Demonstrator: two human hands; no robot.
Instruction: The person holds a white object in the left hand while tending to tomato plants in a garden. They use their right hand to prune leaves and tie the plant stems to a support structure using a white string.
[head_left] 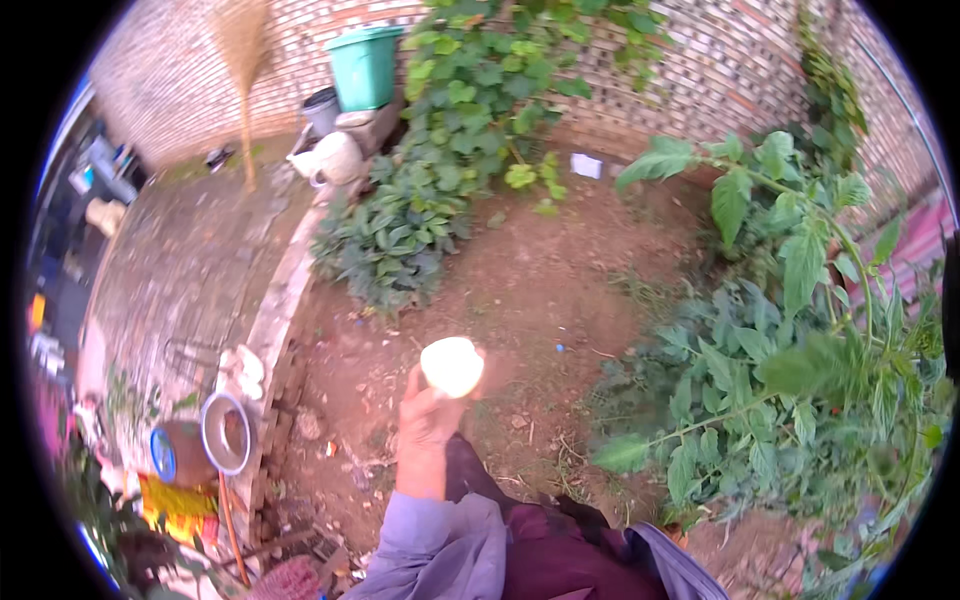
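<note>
My left hand (428,412) is raised in front of me, its fingers closed round a small rounded white thing (452,366). Glare washes out that thing's surface, so its kind cannot be made out. A lilac sleeve (418,535) covers the left forearm. Below the hand lies bare brown soil (520,300) with scattered bits of litter and dry stalks. My right hand does not show in the picture; only the open jacket edge (665,560) appears on that side.
Leafy tomato-like plants (740,370) crowd the right, one branch reaching close. A climbing vine (470,110) covers part of the brick wall (680,70). A stone kerb (285,290) borders paving on the left. A green bin (364,68), a broom (243,60) and a basin (227,433) stand there.
</note>
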